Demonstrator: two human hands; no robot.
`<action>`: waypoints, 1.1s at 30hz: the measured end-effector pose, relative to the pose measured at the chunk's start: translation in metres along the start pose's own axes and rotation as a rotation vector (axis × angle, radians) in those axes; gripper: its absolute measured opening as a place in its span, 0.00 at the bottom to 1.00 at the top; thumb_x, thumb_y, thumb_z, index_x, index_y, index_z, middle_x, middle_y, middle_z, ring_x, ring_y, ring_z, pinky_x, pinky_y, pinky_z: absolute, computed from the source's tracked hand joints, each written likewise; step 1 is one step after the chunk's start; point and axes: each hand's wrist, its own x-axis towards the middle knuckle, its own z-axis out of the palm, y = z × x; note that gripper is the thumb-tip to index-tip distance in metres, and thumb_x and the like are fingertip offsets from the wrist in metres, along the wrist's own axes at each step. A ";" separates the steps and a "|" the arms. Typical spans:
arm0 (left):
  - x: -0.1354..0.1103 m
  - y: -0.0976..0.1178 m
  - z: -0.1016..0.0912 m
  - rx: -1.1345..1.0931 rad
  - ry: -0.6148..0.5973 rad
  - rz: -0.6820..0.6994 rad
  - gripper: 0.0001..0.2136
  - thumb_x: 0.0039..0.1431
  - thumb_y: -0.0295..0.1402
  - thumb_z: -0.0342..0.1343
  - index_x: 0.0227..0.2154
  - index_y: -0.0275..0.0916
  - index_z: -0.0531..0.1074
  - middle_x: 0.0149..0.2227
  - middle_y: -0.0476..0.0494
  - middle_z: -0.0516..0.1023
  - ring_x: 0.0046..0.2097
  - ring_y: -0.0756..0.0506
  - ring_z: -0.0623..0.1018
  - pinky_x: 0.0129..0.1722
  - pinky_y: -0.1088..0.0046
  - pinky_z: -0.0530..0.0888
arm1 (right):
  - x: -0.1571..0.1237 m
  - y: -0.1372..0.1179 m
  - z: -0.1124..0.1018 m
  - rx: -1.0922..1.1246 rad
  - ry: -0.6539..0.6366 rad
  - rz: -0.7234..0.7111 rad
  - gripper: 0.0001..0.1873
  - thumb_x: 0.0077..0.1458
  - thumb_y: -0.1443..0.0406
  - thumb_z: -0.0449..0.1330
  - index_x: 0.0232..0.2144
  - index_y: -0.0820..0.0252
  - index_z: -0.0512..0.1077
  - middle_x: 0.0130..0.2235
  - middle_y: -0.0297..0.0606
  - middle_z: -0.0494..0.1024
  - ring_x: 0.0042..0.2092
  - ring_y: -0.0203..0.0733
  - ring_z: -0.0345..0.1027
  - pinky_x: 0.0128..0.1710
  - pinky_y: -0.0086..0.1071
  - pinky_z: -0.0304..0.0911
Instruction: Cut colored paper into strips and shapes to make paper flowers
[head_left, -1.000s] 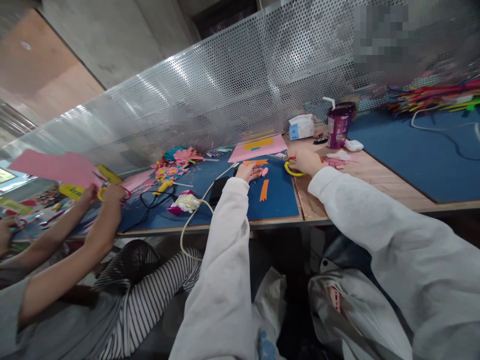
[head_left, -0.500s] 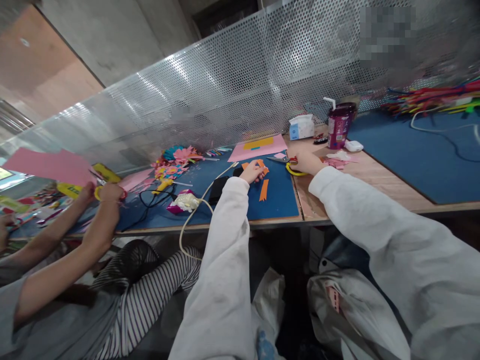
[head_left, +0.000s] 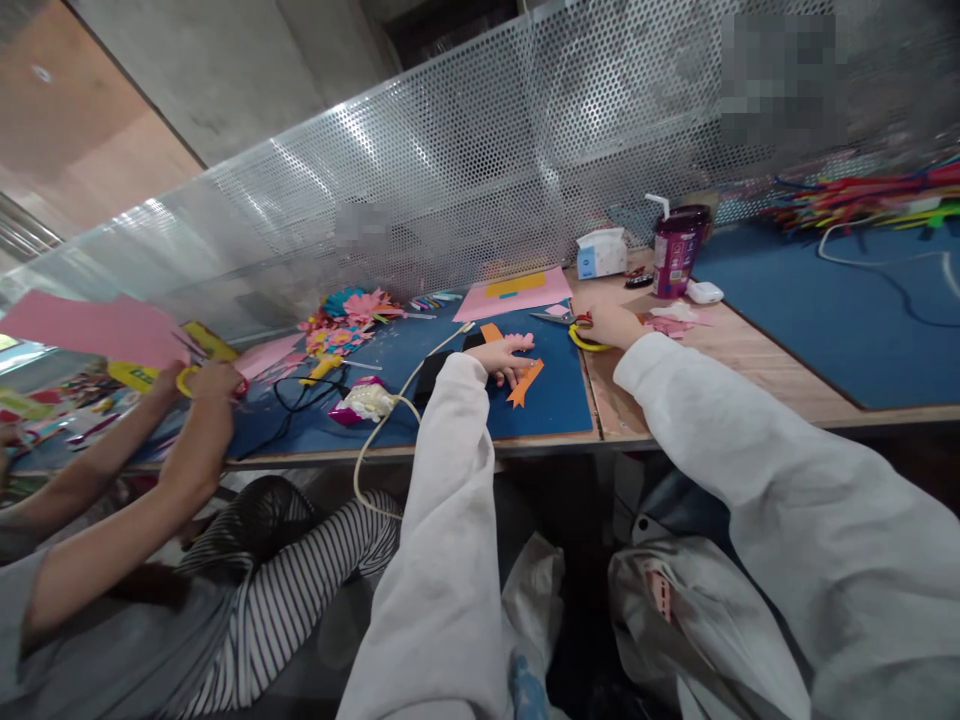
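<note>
My left hand (head_left: 504, 358) rests on the blue mat (head_left: 555, 400), fingers closed on an orange paper strip (head_left: 525, 381) with a small pink cut piece beside them. A second orange scrap (head_left: 491, 331) lies just behind it. My right hand (head_left: 611, 326) grips yellow-handled scissors (head_left: 577, 331) at the mat's right edge, blades pointing left over the mat. Both arms are in white sleeves.
A pink sheet (head_left: 516, 292) lies behind the mat. A purple cup with a straw (head_left: 675, 249), a tissue box (head_left: 602, 253) and a white case (head_left: 706, 292) stand behind my right hand. At left a person's hands (head_left: 210, 381) cut pink paper. Paper flowers (head_left: 346, 322) and cables lie between us.
My left hand has drawn back toward me and taken up the orange strip, which now lies tilted under the fingers. My right hand with the scissors has barely shifted.
</note>
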 end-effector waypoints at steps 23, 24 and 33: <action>0.015 -0.026 -0.035 -0.142 1.293 0.065 0.12 0.59 0.27 0.45 0.41 0.35 0.72 0.25 0.47 0.76 0.26 0.51 0.75 0.31 0.78 0.73 | -0.005 -0.006 -0.003 -0.099 0.009 -0.043 0.24 0.58 0.56 0.52 0.44 0.71 0.74 0.47 0.61 0.75 0.48 0.59 0.70 0.42 0.41 0.65; 0.018 -0.029 -0.035 -0.064 1.261 0.037 0.12 0.59 0.27 0.46 0.40 0.35 0.73 0.28 0.45 0.78 0.30 0.50 0.78 0.36 0.77 0.74 | -0.005 -0.006 -0.003 -0.117 0.009 -0.056 0.24 0.58 0.56 0.52 0.44 0.71 0.74 0.48 0.61 0.74 0.48 0.60 0.69 0.43 0.42 0.64; 0.033 -0.042 -0.022 0.525 0.783 0.061 0.20 0.53 0.29 0.56 0.51 0.34 0.72 0.53 0.38 0.75 0.55 0.44 0.73 0.56 0.73 0.66 | -0.022 -0.030 -0.014 -0.012 0.192 -0.179 0.20 0.59 0.67 0.49 0.51 0.72 0.70 0.52 0.61 0.70 0.54 0.58 0.63 0.48 0.44 0.61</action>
